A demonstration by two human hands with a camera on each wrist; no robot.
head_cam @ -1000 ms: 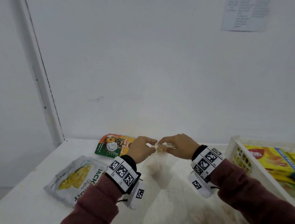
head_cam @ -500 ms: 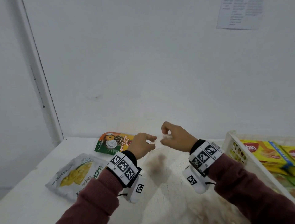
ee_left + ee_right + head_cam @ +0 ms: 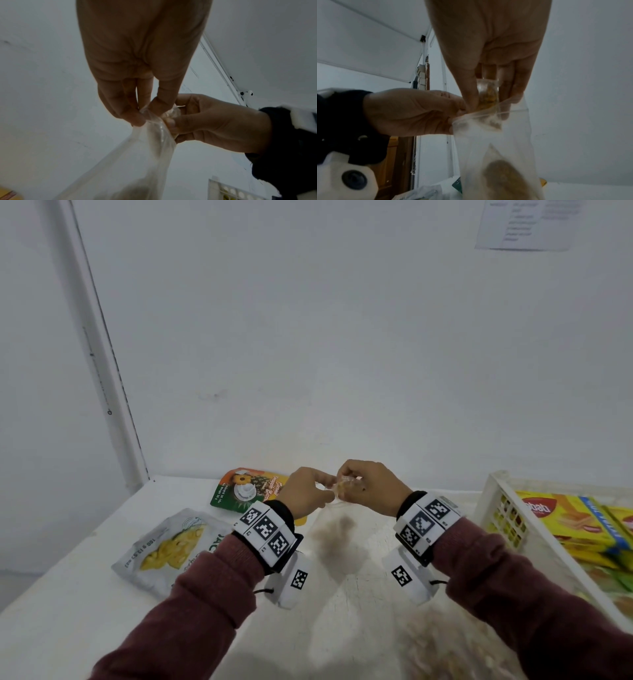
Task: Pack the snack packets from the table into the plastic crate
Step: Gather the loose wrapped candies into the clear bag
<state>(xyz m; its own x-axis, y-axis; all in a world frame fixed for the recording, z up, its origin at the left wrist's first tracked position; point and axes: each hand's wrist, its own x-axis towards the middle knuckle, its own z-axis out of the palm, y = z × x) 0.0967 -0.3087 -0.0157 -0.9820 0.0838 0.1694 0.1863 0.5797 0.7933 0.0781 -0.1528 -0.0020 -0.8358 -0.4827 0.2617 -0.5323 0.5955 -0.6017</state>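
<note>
Head view. Centre of frame: left hand and right hand meet above the table, both pinching the top of a clear bag that hangs down between the wrists. Brownish contents show near mid-bag. Plastic crate at right edge, already holding yellow wafer boxes. Left of centre, two packets on the table: a jackfruit chips pouch lower left and an orange-green pouch behind it.

Left wrist view. Left fingertips pinch one lip of the bag mouth at mid-frame; the right hand enters from the right, fingers curled on the bunched opposite lip. Bag body falls to lower centre, slack.

Right wrist view. Right thumb and fingers pinch a small clear packet of yellowish bits at the bag mouth, upper centre; the left hand at left holds the lip. Whether the packet is going in or the mouth is being sealed, I cannot tell.

Judgement, step in hand: settling the bag's top before packing. Keep both pinches close to the lip, mouth upward, so nothing spills. Support the bag from beneath when carrying it to the crate, since thin film will sag. Lay it in the crate on the boxes.
</note>
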